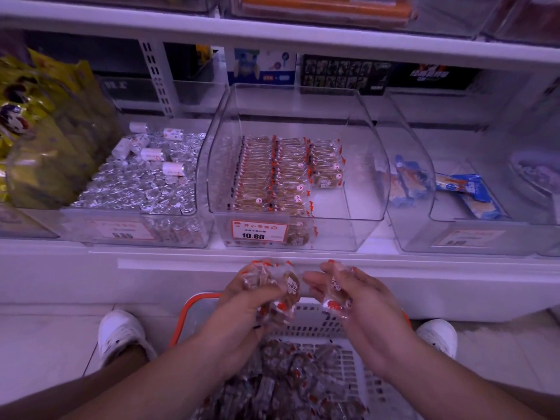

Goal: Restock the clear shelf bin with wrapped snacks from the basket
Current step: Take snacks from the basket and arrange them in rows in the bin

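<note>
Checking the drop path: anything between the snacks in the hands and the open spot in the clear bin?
Nothing visible. The left hand and right hand hold wrapped snacks above the basket, below the shelf front. The clear bin is open-topped; its right front floor is bare beside the snack rows.

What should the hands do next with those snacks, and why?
Probably lift both hands up and forward to the clear bin. The left hand grips a bunch of wrapped snacks and the right hand holds another, both above the basket. The bin's right side looks bare beside the neat rows, so they likely go there.
</note>
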Available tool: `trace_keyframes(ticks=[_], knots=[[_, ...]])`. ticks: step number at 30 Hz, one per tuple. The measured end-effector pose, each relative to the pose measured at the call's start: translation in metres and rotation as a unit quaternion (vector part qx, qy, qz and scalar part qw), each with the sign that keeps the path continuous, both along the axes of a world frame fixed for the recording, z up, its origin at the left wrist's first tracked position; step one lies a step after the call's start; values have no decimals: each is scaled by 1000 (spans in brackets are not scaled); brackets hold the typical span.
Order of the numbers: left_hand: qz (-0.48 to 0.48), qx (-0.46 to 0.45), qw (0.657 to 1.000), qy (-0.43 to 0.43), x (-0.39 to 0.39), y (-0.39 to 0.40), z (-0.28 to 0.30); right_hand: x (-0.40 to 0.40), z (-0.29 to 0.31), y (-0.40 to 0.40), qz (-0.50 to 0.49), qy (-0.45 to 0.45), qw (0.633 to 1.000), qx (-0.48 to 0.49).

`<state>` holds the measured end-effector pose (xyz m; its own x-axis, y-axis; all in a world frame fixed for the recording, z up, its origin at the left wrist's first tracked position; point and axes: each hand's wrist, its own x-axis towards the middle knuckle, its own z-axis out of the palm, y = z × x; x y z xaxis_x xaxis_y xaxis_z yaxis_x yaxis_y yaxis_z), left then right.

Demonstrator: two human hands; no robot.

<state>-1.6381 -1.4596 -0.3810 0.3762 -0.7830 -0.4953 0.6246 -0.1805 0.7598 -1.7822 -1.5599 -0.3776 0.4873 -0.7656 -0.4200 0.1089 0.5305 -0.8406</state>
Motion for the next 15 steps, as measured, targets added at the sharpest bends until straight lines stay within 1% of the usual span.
trace_keyframes(ticks=[2,5,7,10,11,13,14,15], knots=[[-19,-2,1000,9,-6,1,-2,1,1,1,0,5,999,40],[-43,-14,998,39,-15,-1,-2,6,-1,12,5,-45,993,109],[-55,-36,996,54,-21,-2,-2,11,-5,22,-18,-50,994,97],[-52,-64,994,78,-27,-5,-2,16,-11,33,-7,40,999,18],[-40,-72,993,82,-28,-6,-2,16,-14,35,-1,50,999,16],[-15,-80,995,55,-32,-7,-1,15,-14,35,28,9,996,82],[-11,-77,997,8,-34,-7,-2,15,-13,35,46,-14,991,122],[-14,-69,996,-61,-36,-7,-2,15,-12,34,65,-38,986,152]])
